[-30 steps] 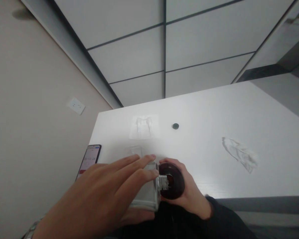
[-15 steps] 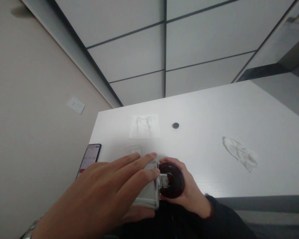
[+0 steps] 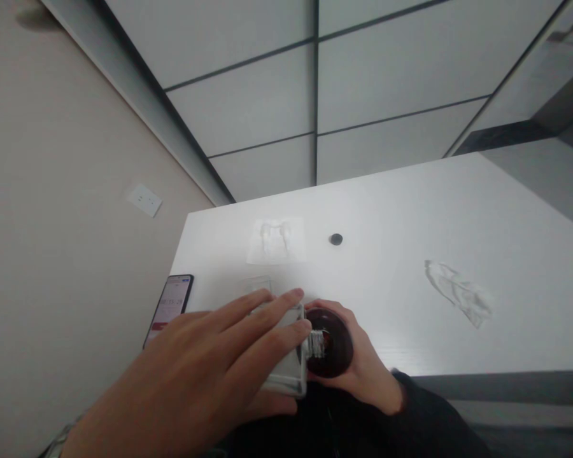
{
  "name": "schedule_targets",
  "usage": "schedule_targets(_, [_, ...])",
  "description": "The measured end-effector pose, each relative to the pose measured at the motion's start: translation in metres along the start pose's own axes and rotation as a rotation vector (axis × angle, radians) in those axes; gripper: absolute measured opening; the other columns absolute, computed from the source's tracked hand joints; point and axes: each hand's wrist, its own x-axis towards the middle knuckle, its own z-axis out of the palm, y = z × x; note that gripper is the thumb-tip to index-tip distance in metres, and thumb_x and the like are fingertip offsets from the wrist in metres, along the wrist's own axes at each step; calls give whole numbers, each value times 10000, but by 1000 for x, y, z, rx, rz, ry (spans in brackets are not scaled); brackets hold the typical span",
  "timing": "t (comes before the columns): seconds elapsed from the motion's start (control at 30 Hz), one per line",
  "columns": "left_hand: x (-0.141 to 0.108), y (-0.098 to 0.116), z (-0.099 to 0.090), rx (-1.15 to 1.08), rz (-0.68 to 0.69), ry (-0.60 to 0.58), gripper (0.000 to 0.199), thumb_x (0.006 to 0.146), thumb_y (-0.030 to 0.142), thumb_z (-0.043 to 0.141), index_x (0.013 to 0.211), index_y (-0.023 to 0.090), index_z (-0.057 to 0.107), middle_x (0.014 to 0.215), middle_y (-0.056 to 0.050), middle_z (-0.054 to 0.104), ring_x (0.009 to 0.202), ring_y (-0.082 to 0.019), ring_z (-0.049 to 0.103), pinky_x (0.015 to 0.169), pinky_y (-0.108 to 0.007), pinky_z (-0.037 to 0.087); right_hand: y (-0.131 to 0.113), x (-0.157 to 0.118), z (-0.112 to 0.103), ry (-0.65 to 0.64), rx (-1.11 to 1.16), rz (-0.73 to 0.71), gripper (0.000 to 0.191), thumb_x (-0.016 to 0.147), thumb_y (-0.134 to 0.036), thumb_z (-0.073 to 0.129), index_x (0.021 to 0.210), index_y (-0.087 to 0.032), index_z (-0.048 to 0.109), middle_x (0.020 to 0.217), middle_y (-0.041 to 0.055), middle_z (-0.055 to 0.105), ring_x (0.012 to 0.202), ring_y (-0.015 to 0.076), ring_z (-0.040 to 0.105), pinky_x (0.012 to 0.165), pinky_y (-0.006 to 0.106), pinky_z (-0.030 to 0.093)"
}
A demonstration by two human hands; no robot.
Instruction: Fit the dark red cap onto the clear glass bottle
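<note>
My left hand (image 3: 229, 356) is wrapped over a clear, square-sided bottle (image 3: 291, 375) that lies tilted on its side. The bottle's threaded neck (image 3: 316, 343) has no cap and points right, over the mouth of a dark reddish-brown round bottle (image 3: 337, 366). My right hand (image 3: 363, 362) curls around that dark bottle from its right side. Whether liquid is flowing between the two cannot be made out. Just behind my left fingers, a clear flat plastic piece (image 3: 256, 282) partly shows on the table.
A phone with a lit timer screen (image 3: 172, 305) lies at the table's left edge. Toward the back are a white sheet with a pale pattern (image 3: 275, 242) and a small dark round cap (image 3: 336, 239). A crumpled tissue (image 3: 458, 292) rests on the right of the white table (image 3: 386, 216).
Both hands hold almost the same pose. The clear bottle's neck has shifted very slightly right over the dark bottle, and the whole view has moved a little.
</note>
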Motion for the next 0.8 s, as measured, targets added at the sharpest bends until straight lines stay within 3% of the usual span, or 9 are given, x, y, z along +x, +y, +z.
schedule_targets(0.17, [1, 1, -1, 25, 2, -11, 485, 1157, 459, 273, 1477, 202, 530, 1415, -113, 722, 1260, -270, 726, 915, -419, 677, 1, 0, 0, 3, 7, 2, 867, 728, -390, 947, 1465, -282, 502, 1400, 129, 667, 1286, 348, 671, 1109, 512, 555])
schedule_targets(0.37, [3, 1, -3, 36, -14, -1, 573, 1173, 398, 222, 1692, 163, 169, 1368, -149, 743, 1259, -248, 728, 884, -369, 684, 1, 0, 1, 21, 26, 6, 852, 734, -411, 944, 1461, -313, 510, 1406, 101, 672, 1281, 328, 678, 1108, 496, 560])
schedule_targets(0.47, [4, 2, -4, 33, -20, 2, 546, 1168, 423, 224, 1631, 152, 325, 1347, -146, 755, 1231, -254, 745, 869, -373, 690, 1, -1, 1, 17, 35, 22, 838, 746, -423, 935, 1459, -299, 512, 1413, 110, 669, 1281, 329, 679, 1108, 498, 562])
schedule_targets(0.6, [6, 2, -5, 18, -15, 21, 479, 1157, 470, 248, 1387, 168, 541, 1319, -137, 772, 1179, -274, 772, 842, -407, 700, 0, -1, 1, 8, 28, 26, 829, 745, -423, 934, 1450, -282, 521, 1397, 123, 672, 1274, 335, 681, 1103, 502, 565])
schedule_targets(0.8, [8, 0, -3, -2, 15, 37, 411, 1158, 459, 276, 1306, 181, 541, 1309, -123, 779, 1177, -280, 773, 819, -421, 703, 1, 0, 0, 14, 27, 0, 855, 732, -377, 946, 1456, -296, 498, 1391, 117, 672, 1271, 330, 685, 1100, 500, 566])
